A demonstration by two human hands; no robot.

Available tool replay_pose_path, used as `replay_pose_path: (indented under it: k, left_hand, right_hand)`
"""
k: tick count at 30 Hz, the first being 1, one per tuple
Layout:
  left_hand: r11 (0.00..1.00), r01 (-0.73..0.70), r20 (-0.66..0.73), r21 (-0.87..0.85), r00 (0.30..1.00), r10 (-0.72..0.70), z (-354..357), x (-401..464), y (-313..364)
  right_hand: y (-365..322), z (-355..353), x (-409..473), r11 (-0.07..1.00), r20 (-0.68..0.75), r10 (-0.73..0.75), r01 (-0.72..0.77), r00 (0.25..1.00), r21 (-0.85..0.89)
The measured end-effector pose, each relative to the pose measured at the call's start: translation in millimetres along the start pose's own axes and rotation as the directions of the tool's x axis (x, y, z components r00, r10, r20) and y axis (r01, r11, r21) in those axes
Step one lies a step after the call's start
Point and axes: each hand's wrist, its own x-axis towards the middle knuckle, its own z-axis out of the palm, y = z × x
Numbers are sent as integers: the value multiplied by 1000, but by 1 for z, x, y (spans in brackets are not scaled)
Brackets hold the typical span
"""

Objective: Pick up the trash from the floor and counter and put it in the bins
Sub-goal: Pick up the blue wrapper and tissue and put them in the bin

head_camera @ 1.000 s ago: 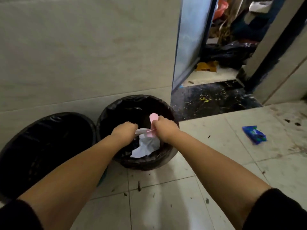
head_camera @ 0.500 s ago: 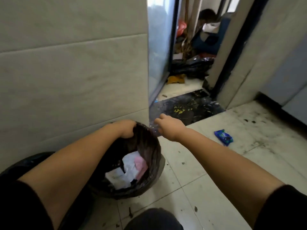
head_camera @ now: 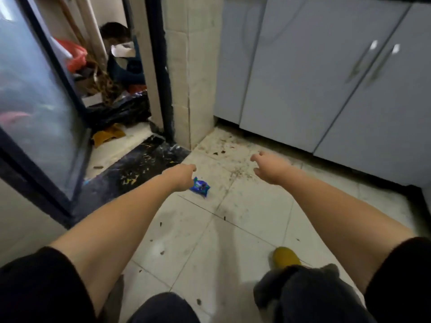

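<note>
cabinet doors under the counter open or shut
Shut: the cabinet doors lie flush in one plane, only thin seams between them, no inside showing.

Black short sleeves [head_camera: 35, 287], dark trousers [head_camera: 310, 297], mustard-yellow shoe [head_camera: 285, 257].

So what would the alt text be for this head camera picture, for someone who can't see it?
A person's two bare arms reach over a dirty tiled floor; the left hand is beside a blue wrapper, the right hand open and empty. Grey cabinets stand to the right, a cluttered doorway to the left.
</note>
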Motion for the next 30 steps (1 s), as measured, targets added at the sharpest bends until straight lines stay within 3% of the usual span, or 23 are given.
replay_pose_path:
  k: [8, 13, 17, 20, 23, 26, 30]
  left_hand:
    - [994, 99, 155, 56, 982, -106, 111, 117, 53]
    - [967, 236, 171, 95, 953, -249, 166, 192, 55]
    - [937, 341, 84, 75, 934, -347, 200, 240, 55]
    - [871, 490, 32, 32, 871, -491, 218, 271, 57]
    - [779, 623, 97, -72, 781, -616, 230, 295, 56]
    - [797, 600, 121, -65, 798, -590, 242, 308, 49]
    - [830, 555, 96, -54, 830, -549, 251, 304, 48]
  right_hand:
    - [130, 127, 57, 988, 237, 117, -138, 964, 74]
    - [192, 209, 111, 968, 327, 199, -237, 924, 83]
    - [237, 251, 145, 943, 368, 249, -311, 896, 121]
    - [265, 276, 173, 930, 372, 294, -353, 881, 102]
    - [286, 297, 195, 904, 399, 366, -423, 841, 62]
    - [299, 312, 208, 875, 425, 422, -482, 801, 39]
    - [303, 317, 223, 891, 407, 389, -449, 827, 63]
